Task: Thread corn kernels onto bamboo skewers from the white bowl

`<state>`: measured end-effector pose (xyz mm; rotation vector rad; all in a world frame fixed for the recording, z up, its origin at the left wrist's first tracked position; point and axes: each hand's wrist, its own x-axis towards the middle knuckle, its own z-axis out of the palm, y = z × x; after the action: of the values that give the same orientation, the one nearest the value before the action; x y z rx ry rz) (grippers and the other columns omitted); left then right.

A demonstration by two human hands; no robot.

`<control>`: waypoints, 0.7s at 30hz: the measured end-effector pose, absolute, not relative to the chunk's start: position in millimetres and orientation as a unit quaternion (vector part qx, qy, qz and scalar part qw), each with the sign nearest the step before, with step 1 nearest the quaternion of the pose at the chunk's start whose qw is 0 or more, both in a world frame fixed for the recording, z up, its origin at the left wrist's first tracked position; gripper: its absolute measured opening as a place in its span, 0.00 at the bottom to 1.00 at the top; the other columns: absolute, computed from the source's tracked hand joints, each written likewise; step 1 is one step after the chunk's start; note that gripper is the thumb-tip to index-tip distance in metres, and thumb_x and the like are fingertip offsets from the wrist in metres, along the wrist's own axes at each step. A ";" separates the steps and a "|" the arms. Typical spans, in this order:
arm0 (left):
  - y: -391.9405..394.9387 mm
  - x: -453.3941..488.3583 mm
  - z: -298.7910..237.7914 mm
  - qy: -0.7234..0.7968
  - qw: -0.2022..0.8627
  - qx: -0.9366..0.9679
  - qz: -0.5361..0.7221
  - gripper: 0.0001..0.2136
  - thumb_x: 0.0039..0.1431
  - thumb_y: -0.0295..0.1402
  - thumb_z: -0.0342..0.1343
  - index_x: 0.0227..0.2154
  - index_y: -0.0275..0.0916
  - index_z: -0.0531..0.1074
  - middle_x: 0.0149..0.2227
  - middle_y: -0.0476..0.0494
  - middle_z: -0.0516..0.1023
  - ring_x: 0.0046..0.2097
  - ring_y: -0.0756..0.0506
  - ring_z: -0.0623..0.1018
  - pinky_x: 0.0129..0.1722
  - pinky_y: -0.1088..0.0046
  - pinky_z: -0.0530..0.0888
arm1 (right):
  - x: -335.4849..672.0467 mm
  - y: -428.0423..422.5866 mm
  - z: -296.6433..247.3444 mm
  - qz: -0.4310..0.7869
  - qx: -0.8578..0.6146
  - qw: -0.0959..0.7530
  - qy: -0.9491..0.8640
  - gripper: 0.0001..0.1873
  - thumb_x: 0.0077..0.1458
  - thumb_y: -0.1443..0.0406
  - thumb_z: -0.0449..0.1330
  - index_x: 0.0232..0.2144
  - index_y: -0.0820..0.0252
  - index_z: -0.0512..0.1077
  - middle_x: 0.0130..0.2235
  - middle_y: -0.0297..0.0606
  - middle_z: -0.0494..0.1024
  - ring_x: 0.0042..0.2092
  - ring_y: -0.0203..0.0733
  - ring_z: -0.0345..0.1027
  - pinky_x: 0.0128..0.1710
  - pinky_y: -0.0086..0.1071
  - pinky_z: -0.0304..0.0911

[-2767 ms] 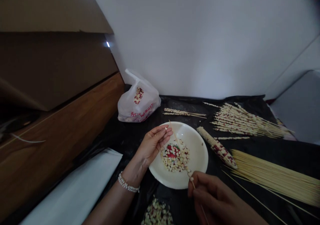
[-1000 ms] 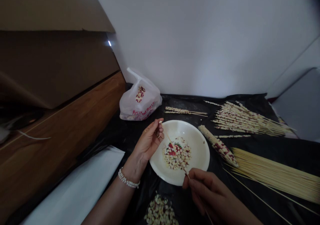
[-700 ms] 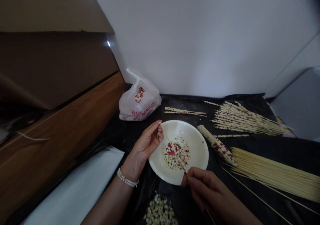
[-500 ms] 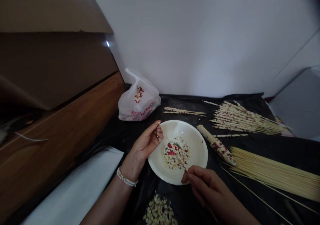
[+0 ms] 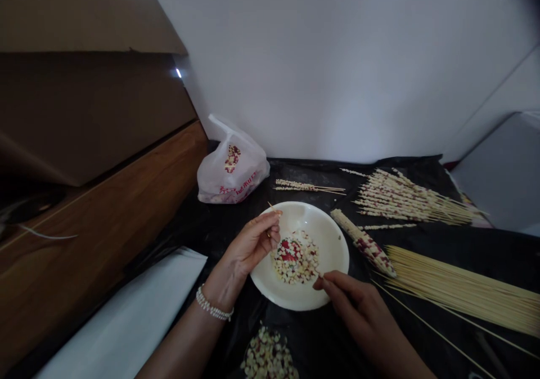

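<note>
My left hand (image 5: 258, 238) is closed in a pinch over the left rim of a white bowl (image 5: 337, 249). The tip of a thin bamboo skewer (image 5: 272, 206) pokes out above its thumb and forefinger. At the bowl's lower right rim, my right hand (image 5: 352, 297) pinches the skewer's other part, where a pale kernel shows at the fingertips. The stretch of skewer between my hands is hard to make out. Loose corn kernels (image 5: 301, 261), cream and dark red, cover the bowl's printed bottom. A partly stripped corn cob (image 5: 367, 247) lies right of the bowl.
Kernel-strung skewers (image 5: 392, 199) are heaped at the back right, with a few more (image 5: 297, 186) behind the bowl. Bare skewers (image 5: 459, 286) lie at right. A plastic bag (image 5: 234, 174) stands back left, a kernel pile (image 5: 270, 355) lies in front, and a white sheet (image 5: 135, 311) lies left.
My left fingers have slid down along the skewer, so its tip now sticks out above them. My right hand has shifted slightly up and to the right.
</note>
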<state>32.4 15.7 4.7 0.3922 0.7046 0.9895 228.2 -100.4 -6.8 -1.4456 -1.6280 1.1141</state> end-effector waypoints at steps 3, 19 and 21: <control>11.0 39.7 2.0 0.361 0.788 0.234 0.441 0.07 0.45 0.24 0.68 0.29 0.30 0.77 0.23 0.50 0.72 0.24 0.58 0.70 0.24 0.86 0.69 | 228.4 -101.1 -13.1 0.349 -0.572 0.344 -0.658 0.18 0.64 0.59 0.48 0.35 0.58 0.76 0.33 0.41 0.81 0.37 0.46 0.76 0.33 0.32 0.66; 0.4 51.8 -0.6 0.426 0.699 0.448 0.359 0.10 0.43 0.37 0.69 0.26 0.35 0.80 0.27 0.45 0.79 0.27 0.53 0.72 0.29 0.78 0.67 | 235.4 -99.9 -33.1 -0.064 -0.582 0.312 -0.748 0.16 0.62 0.72 0.48 0.43 0.64 0.75 0.37 0.45 0.82 0.29 0.40 0.76 0.31 0.29 0.67; 5.6 46.8 -1.6 0.437 0.651 0.509 0.355 0.09 0.47 0.36 0.67 0.27 0.35 0.80 0.27 0.44 0.79 0.27 0.51 0.72 0.30 0.77 0.67 | 240.2 -98.6 -34.8 -0.080 -0.585 0.303 -0.748 0.15 0.62 0.71 0.49 0.45 0.63 0.74 0.38 0.44 0.82 0.29 0.40 0.76 0.29 0.28 0.65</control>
<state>46.8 5.6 -1.6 1.1547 0.9925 0.8066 240.2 -98.6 -34.8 -1.5514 -1.9812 -0.2126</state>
